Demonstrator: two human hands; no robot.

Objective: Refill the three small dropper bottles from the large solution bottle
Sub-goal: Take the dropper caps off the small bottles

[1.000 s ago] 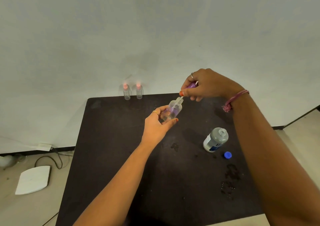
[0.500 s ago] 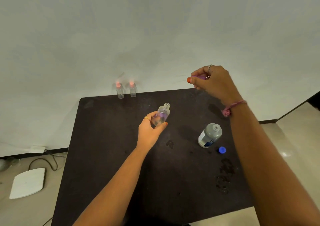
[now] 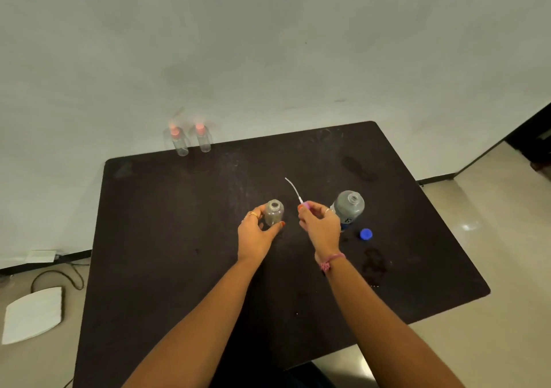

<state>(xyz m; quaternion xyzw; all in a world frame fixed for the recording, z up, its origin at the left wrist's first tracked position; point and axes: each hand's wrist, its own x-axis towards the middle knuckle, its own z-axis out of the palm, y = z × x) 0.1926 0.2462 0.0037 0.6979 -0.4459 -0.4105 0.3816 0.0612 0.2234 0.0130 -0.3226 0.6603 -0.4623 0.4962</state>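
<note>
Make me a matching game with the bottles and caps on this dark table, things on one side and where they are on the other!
Things:
1. open small bottle
2. dropper cap
3. blue cap
4. two pink-capped bottles

Places:
A. lying on the table beside the large solution bottle
B. standing at the table's far edge
C. in the left hand
D. in the right hand

Pairs: 1-C, 2-D, 3-A, 4-B

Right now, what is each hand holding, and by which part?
The left hand grips the open small bottle by its body, standing on the table. The right hand pinches the dropper by its purple cap end.
</note>
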